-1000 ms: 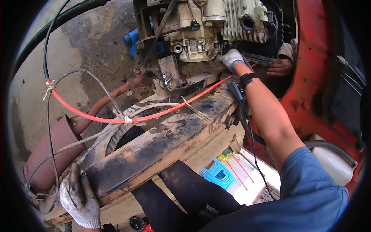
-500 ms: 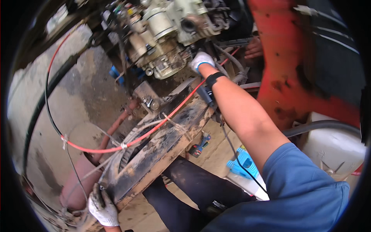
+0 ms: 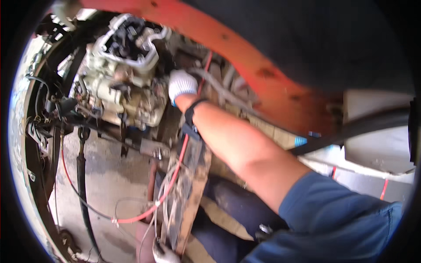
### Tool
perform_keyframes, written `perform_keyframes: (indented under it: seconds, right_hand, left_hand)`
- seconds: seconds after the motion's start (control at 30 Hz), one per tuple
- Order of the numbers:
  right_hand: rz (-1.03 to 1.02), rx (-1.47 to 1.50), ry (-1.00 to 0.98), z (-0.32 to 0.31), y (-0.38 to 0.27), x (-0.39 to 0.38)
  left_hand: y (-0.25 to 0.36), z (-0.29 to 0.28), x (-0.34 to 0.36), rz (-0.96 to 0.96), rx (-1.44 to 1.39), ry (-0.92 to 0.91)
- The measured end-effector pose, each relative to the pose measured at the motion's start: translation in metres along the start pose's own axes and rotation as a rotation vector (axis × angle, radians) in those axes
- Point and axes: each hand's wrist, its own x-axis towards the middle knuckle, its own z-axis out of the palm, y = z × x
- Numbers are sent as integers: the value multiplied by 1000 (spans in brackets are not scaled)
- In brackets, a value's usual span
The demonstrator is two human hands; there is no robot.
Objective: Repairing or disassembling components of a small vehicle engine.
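Observation:
My gloved right hand reaches to the right side of the cream, grimy engine, whose top housing is uncovered; my fingertips are hidden and blurred. A black strap is on that wrist. Under the forearm, a red hose runs along the dirty metal frame rail, tied to thinner grey cables. My gloved left hand, low at the bottom edge, is closed at the rail beside these cables; what it holds is too small and blurred to make out.
A red body panel with a dark surface arches over the upper right. A white container and thick black hose sit at the right. Upright dark frame members and a hanging black hose stand at the left, above concrete floor. My legs are below.
The view has swung, bringing the engine's open top and left-side framework into sight. The other person's hand has left view. My right hand stays at the engine, my left at the rail.

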Motion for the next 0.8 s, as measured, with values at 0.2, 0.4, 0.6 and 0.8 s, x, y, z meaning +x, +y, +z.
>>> perform_keyframes:
  seconds: [0.2, 0.4, 0.6, 0.8]
  right_hand:
    - [46, 84, -54, -16, -5, -3]
    - [-1, 112, -175, -21, -9, -11]
    - [129, 144, 89, -6, -11, -8]
    - [9, 132, -173, -15, -10, -6]
  left_hand:
    - [-30, 9, 2, 153, 48, -19]
    - [-11, -6, -5, -56, 116, -156]
    - [-14, -5, -7, -75, 113, -164]
    - [-18, -6, -7, -55, 110, -164]
